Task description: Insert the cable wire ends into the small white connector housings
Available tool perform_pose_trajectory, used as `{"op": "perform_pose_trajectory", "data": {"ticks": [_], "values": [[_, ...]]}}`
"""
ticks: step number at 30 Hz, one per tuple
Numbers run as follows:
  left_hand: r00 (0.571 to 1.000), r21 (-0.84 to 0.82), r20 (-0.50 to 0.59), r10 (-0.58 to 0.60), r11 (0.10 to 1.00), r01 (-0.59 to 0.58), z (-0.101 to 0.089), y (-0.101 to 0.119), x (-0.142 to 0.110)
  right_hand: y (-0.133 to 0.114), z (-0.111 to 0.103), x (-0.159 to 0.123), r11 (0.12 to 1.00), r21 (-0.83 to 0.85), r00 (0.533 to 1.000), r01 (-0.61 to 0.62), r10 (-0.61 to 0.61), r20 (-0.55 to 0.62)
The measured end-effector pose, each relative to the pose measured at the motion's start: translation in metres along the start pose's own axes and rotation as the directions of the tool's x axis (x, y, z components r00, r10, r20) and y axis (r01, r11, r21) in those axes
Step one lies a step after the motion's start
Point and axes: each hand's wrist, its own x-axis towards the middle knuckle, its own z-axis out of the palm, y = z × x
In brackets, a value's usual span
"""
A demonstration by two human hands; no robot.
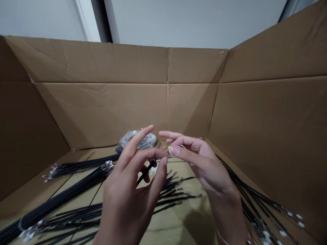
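My left hand (133, 190) is raised in the middle of the view, its fingers curled round a thin black cable (146, 173) that runs down between them. My right hand (201, 163) meets it from the right, thumb and fingers pinching the cable's small white connector (169, 149) with coloured wire ends. Both hands hover above the cardboard floor of a big open box (184, 221), fingertips almost touching each other.
Bundles of black cables with white connectors (76, 185) lie spread across the box floor at left and centre; another bundle (258, 207) runs along the right wall. A clear plastic bag (145, 139) sits at the back. Tall cardboard walls (268, 136) enclose three sides.
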Motion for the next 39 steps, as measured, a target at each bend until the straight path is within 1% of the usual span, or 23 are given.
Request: {"op": "perform_pose_trajectory", "data": {"ticks": [5,13,19,22,27,35,39], "values": [[1.000,0.031,0.018,0.004,1.000,-0.005,-0.006,0.002,0.000,-0.001,0.001,0.001,1.000,0.025,0.999,-0.003,0.003,0.032],[0.995,-0.014,0.045,-0.093,0.996,0.094,-0.007,0.004,0.001,0.001,0.002,0.000,0.995,0.083,0.996,-0.054,0.048,0.076],[0.992,-0.034,0.042,-0.121,0.992,0.122,-0.007,0.004,0.001,0.001,0.002,0.001,0.997,0.060,0.996,-0.039,0.034,0.080],[0.992,-0.023,0.063,-0.111,0.993,0.113,-0.007,0.004,0.001,0.000,0.002,0.001,0.997,0.061,0.996,-0.041,0.035,0.083],[0.992,-0.023,0.065,-0.105,0.994,0.106,-0.008,0.002,0.001,0.000,0.002,0.000,0.997,0.067,0.996,-0.043,0.037,0.086],[0.985,-0.051,0.108,-0.132,0.989,0.139,-0.013,0.001,0.001,0.000,0.002,0.000,1.000,0.013,0.996,-0.010,0.009,0.090],[0.983,-0.074,0.120,-0.139,0.986,0.148,-0.015,0.002,0.002,0.000,0.001,0.001,1.000,0.003,0.996,-0.021,0.021,0.089]]}}
